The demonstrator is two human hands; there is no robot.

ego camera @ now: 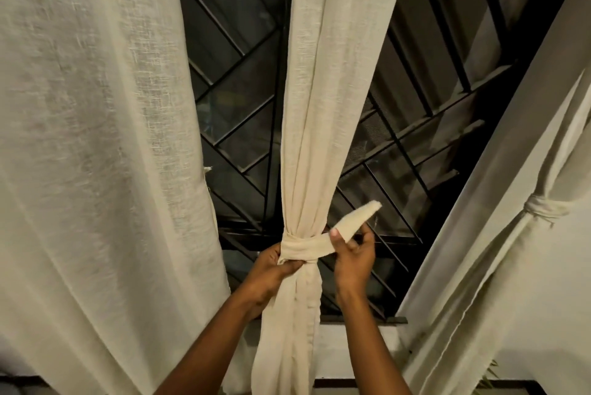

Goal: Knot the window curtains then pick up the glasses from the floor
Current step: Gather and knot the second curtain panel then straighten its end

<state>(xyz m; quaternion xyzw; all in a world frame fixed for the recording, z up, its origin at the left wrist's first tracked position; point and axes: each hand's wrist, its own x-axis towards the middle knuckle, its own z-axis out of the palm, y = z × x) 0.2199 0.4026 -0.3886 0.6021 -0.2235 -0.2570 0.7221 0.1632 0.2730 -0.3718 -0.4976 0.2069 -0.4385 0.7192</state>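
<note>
Hanging loose, the left curtain [96, 138] is not yet tied. On the middle curtain [319, 90] the left hand [268, 266] grips the band [300, 247] where it crosses; that grip wants to be firm while the right hand [353, 255], pinching the free end [359, 217], tucks it under and pulls snug. Window bars [399, 142] stand close behind, so the open room is toward the person. The right curtain [511, 250] is already tied. No glasses in view.
</note>
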